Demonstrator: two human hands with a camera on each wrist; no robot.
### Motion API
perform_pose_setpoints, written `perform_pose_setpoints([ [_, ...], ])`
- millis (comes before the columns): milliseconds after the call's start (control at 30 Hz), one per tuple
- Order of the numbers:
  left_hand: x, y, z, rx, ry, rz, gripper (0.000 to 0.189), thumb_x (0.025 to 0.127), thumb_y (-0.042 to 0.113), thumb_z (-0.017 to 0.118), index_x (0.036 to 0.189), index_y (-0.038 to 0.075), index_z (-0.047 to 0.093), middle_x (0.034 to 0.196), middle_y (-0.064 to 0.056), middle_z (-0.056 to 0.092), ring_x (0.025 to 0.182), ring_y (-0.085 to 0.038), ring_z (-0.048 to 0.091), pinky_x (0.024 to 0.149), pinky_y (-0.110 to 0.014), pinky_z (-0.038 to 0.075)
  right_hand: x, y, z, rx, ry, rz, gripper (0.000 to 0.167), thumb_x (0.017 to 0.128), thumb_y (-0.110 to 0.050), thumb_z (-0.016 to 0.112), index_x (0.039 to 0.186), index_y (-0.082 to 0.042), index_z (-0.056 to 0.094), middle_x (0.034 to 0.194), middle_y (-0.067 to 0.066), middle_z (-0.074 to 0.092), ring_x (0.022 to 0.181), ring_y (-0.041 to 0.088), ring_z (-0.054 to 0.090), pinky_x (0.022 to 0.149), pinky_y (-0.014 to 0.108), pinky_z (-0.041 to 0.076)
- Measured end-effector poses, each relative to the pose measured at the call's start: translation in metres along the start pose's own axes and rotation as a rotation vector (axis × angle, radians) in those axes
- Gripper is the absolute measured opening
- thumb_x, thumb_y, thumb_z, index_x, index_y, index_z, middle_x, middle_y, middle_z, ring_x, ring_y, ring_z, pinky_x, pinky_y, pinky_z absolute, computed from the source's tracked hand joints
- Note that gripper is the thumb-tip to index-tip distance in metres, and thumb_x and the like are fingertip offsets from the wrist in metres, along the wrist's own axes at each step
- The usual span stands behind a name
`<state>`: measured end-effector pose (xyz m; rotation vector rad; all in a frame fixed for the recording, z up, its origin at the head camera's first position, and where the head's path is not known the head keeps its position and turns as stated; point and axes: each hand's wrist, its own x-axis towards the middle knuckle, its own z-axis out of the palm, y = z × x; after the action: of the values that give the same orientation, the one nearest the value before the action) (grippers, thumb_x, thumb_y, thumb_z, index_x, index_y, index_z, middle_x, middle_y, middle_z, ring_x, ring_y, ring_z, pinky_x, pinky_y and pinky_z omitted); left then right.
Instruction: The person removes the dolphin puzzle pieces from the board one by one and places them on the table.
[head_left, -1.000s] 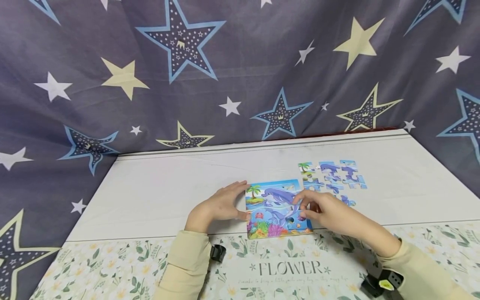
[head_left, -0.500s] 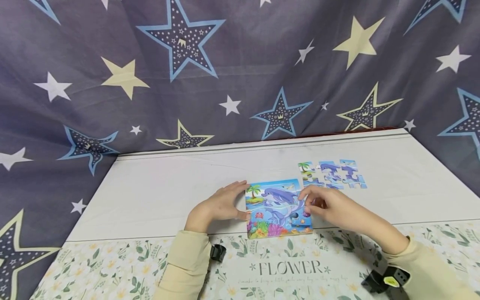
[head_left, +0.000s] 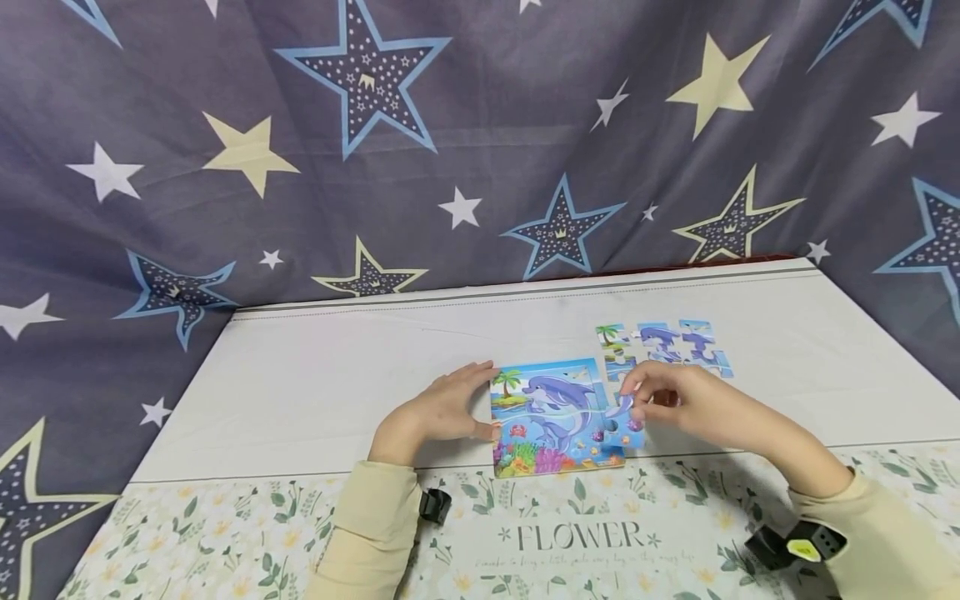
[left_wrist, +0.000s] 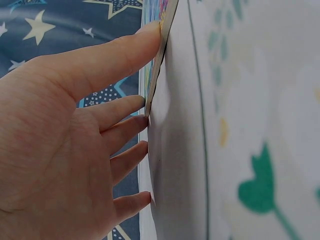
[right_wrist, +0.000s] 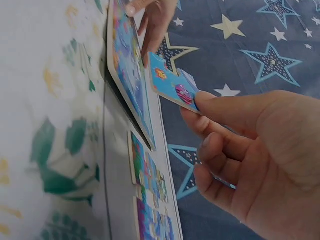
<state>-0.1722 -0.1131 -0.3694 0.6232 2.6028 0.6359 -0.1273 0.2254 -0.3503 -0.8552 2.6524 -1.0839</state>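
A square puzzle board [head_left: 536, 433] printed with dolphins, a palm tree and coral lies flat on the white part of the table cover. At its left edge is my left hand [head_left: 442, 408], fingers extended and spread; the left wrist view shows the thumb [left_wrist: 135, 50] on the board's edge. Between thumb and fingers, my right hand [head_left: 693, 404] pinches a blue puzzle piece [right_wrist: 172, 86] with a purple striped fish and an orange one. It is raised and tilted, overlapping the board's right edge in the head view.
Several loose puzzle pieces [head_left: 697, 337] lie in rows beyond the right hand, some hidden behind it. Floral cloth [head_left: 247, 542] printed FLOWER covers the near side. A dark star-patterned curtain [head_left: 480, 142] hangs along the table's far edge.
My right hand has moved right with the pinched piece, from over the board's lower right to its right edge, lifting it clearer into sight. The left hand and board stay put.
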Motion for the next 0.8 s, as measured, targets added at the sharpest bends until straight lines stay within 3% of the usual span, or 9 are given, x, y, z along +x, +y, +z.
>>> perform_pose_setpoints([
  [233,0.000,0.001,0.000,0.002,0.001,0.000,0.090,0.080,0.030,0.082,0.154,0.008,0.035,0.162,-0.009,0.025,0.150,-0.029,0.018,0.121,-0.052,0.013,-0.005,0.007,-0.014,0.040,-0.014,0.037,0.017,0.093,-0.005,0.067,0.110,-0.008,0.063,0.087,-0.008,0.069,0.067,0.008,0.055,0.056,0.025,0.045],
  [467,0.000,0.000,0.000,0.002,0.002,0.000,0.091,0.080,0.031,0.082,0.154,0.008,0.035,0.162,-0.009,0.025,0.150,-0.029,0.017,0.121,-0.051,0.012,-0.009,0.014,-0.022,-0.047,0.026,0.070,0.016,0.092,-0.005,0.069,0.107,-0.008,0.064,0.086,-0.008,0.067,0.068,0.009,0.055,0.056,0.025,0.045],
  [800,0.000,0.000,0.000,-0.002,0.001,0.001,0.091,0.080,0.031,0.082,0.154,0.009,0.034,0.162,-0.009,0.025,0.150,-0.028,0.017,0.121,-0.051,0.012,-0.014,0.023,-0.032,-0.042,0.039,0.113,0.016,0.092,-0.003,0.068,0.107,-0.006,0.064,0.084,-0.007,0.068,0.071,0.014,0.060,0.057,0.025,0.046],
])
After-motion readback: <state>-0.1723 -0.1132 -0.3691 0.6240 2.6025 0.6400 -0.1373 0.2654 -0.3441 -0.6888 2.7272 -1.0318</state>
